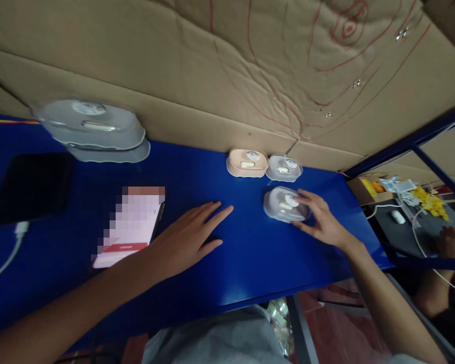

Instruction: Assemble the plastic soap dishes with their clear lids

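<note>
My right hand closes around the right side of a small clear plastic container with a round white label on its lid. Thumb and fingers touch its near and far edges, and it sits on the blue table. My left hand is empty, fingers spread and palm down over the table, beside a phone with a lit screen. Behind the held container stand a peach-coloured container and a greyish clear one, side by side, both labelled the same way.
Larger clear containers, apparently stacked, stand at the back left by the cardboard wall. A dark tablet with a white cable lies at left. Beyond the blue frame at right, another person's hand rests near a white mouse.
</note>
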A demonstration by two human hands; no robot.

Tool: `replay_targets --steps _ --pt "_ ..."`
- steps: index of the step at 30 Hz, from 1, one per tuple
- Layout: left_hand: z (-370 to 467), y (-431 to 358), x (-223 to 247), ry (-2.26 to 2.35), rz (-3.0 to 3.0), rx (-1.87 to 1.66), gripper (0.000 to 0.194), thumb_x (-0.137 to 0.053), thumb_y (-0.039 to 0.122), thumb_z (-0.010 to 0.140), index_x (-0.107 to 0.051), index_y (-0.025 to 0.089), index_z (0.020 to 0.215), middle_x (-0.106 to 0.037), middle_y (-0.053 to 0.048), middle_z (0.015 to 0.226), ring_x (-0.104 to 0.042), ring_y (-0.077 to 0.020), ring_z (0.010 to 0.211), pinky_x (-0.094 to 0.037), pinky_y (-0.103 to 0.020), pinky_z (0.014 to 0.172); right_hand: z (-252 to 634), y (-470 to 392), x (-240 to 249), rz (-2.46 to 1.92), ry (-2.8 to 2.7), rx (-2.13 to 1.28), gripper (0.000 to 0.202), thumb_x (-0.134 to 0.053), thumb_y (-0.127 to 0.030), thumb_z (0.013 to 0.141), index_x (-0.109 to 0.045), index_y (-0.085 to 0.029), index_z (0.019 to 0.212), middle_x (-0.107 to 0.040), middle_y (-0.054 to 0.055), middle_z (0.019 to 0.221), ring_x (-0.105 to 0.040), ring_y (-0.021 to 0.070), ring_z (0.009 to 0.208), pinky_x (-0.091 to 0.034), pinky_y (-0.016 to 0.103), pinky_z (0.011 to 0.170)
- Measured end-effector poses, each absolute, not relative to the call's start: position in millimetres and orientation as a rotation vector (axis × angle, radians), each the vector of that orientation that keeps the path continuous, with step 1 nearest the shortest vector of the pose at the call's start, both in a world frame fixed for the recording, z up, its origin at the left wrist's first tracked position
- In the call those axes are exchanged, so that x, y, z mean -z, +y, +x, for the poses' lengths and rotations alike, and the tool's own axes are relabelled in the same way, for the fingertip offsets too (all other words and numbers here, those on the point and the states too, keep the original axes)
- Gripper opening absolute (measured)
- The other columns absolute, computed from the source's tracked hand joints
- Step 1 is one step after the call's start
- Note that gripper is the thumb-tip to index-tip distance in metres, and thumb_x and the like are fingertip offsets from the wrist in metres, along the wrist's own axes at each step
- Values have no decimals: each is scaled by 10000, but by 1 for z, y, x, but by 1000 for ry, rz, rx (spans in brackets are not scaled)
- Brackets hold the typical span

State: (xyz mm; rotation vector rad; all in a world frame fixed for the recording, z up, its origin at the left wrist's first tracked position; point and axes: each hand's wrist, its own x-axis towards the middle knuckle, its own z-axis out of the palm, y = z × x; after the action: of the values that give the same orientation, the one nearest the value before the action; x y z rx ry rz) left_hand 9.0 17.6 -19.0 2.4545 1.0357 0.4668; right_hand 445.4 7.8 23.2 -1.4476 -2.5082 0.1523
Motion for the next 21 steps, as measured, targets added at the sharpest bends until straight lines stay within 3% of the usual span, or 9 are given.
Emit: replay_targets --steps 3,7,16,21 --pt "10 18 20 1035 2513 -451 555 -607 414 1060 -542 239 1583 -503 -190 1673 -496 -396 1535 -443 -598 1236 518 12 -19 -1742 -2418 180 631 -654 -521 978 -528 -275 1545 -443 203 1641 -482 456 1474 -408 695 1165" --pt "11 20 21 1032 2566 -437 502 -607 412 1061 -618 208 1520 -508 -208 1664 -506 -404 1524 -458 -606 1218 569 44 -4 -1998 -2190 397 650 -570 -454 953 -570 -165 1535 -559 254 1462 -558 461 1330 -466 660 1081" --pt "10 20 24 1016 2604 -473 484 -646 388 1048 -642 212 1499 -528 -214 1644 -540 -411 1493 -491 -605 1190 534 101 14 -1889 -2176 397 698 -547 -449 963 -495 -190 1609 -553 234 1455 -518 437 1338 -427 659 1111" --pt "9 19 29 1018 2577 -527 477 -636 401 1052 -643 224 1494 -529 -207 1646 -543 -417 1490 -480 -617 1197 499 106 9 -1897 -2194 363 715 -522 -588 1000 -464 -244 1625 -537 220 1526 -500 444 1375 -413 667 1107"
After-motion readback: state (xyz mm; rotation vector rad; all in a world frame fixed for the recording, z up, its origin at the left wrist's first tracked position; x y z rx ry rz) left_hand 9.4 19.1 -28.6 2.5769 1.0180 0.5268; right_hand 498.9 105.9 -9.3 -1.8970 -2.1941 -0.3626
